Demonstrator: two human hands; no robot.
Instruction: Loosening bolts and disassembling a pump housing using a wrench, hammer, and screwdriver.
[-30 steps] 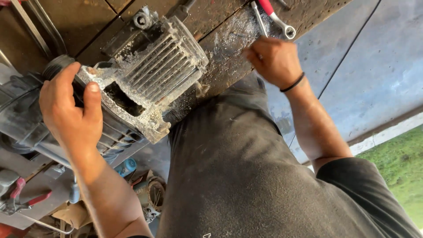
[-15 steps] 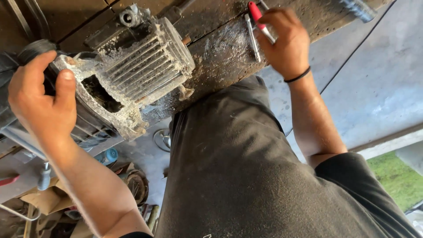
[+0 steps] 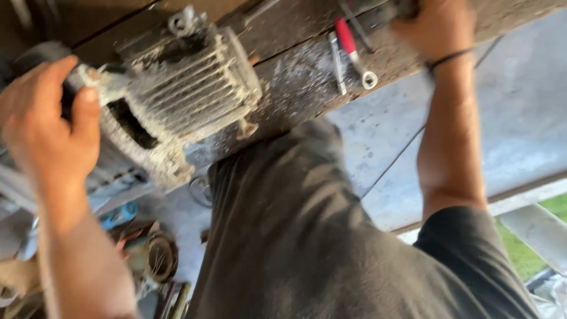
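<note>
So the left hand point(image 3: 47, 130) is wrapped around the dark rounded end of a grimy, finned grey metal motor housing point(image 3: 177, 94), fingers curled over the top and thumb pressed against the casing edge, so it's holding that. The housing sits on a worn, dusty brown wooden surface point(image 3: 295, 77), tilted a bit, with an eye bolt on top and a broken-open gap in its side showing a dark inside. It's caked in pale dust and flaky crud.

The right hand point(image 3: 437, 26) is up at the far edge of the surface, reaching over something at the top of the frame. It's blurred and partly cut off, so I can't tell whether it's closed on anything or just resting there. There's a thin black band around that wrist.

Just beside the right hand lies a red-handled ring spanner point(image 3: 354, 50), and next to that a plain steel wrench point(image 3: 336, 62), both flat on the wood between the hand and the housing.

Lower left, under the surface, there's a jumble of clutter point(image 3: 142, 254) on the floor, too blurry to sort out.
</note>
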